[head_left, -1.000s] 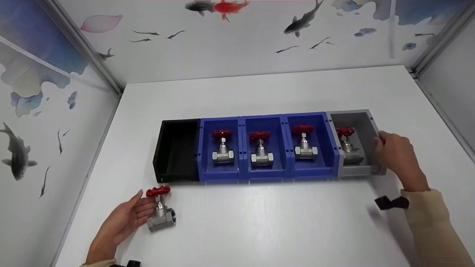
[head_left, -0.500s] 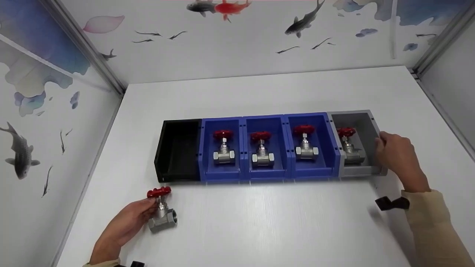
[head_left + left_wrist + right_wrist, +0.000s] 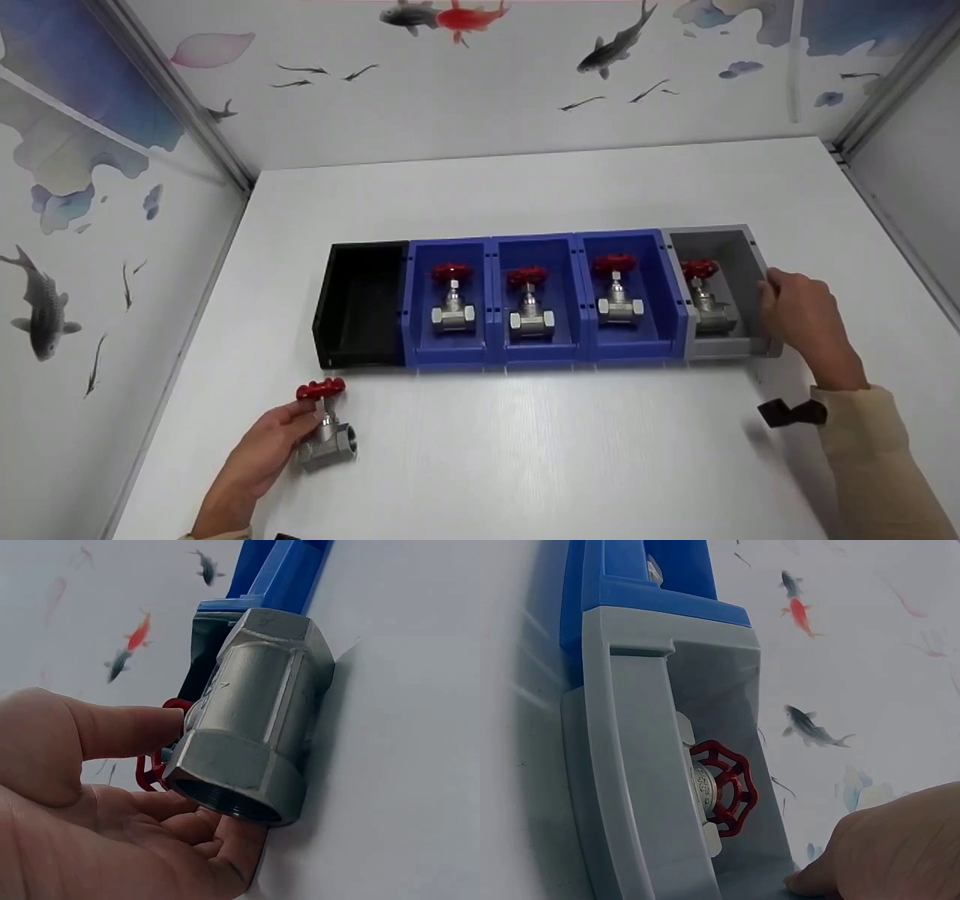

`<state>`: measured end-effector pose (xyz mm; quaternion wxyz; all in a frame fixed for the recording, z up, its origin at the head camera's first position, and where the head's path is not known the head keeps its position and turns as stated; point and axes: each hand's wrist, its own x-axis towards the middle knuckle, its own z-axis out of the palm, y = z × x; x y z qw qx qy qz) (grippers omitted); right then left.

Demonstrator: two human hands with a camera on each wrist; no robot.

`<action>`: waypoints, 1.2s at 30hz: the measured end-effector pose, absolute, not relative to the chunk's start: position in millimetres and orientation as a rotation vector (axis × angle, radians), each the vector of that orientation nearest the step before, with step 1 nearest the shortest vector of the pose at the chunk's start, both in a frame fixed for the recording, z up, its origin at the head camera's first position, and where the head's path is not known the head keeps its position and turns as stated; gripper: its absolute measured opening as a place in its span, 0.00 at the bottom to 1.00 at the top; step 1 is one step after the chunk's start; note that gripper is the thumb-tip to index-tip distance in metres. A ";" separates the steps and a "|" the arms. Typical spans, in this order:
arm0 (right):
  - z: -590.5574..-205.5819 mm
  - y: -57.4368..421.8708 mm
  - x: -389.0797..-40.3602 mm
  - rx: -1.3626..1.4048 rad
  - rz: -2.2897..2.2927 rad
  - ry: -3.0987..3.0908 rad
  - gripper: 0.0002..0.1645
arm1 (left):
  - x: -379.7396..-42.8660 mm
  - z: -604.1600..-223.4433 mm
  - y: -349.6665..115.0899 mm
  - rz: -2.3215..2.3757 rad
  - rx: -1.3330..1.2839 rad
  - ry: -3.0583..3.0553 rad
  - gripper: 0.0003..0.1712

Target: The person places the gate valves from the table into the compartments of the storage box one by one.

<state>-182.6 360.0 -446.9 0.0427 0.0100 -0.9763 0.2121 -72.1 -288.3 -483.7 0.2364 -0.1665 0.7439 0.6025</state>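
My left hand (image 3: 261,446) pinches a steel valve (image 3: 330,446) by its stem, just below the red handwheel (image 3: 321,388). The valve is on the white table, in front of the black bin (image 3: 367,304). From the left wrist, the thumb shows beside the hexagonal-ended body, fingers behind and under it; their tips are partly hidden. At the other end of the row, my right hand (image 3: 806,311) grips the right wall of the grey bin (image 3: 724,346). Another valve (image 3: 703,787) with a red handwheel lies inside that bin.
Between the black and grey bins stand three blue bins, left (image 3: 446,355), middle (image 3: 534,351) and right (image 3: 637,349), each holding one similar valve. White panels with painted fish (image 3: 611,51) enclose the table (image 3: 525,442) at the back and sides.
My left hand was beside the valve with its fingers extended; it has since taken hold of the stem, and its thumb has shifted. My right hand has stayed on the grey bin.
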 end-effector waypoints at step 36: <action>-446.5 360.8 -184.3 0.056 0.610 -2.962 0.14 | -71.0 -474.4 -288.6 1.435 -0.470 2.176 0.41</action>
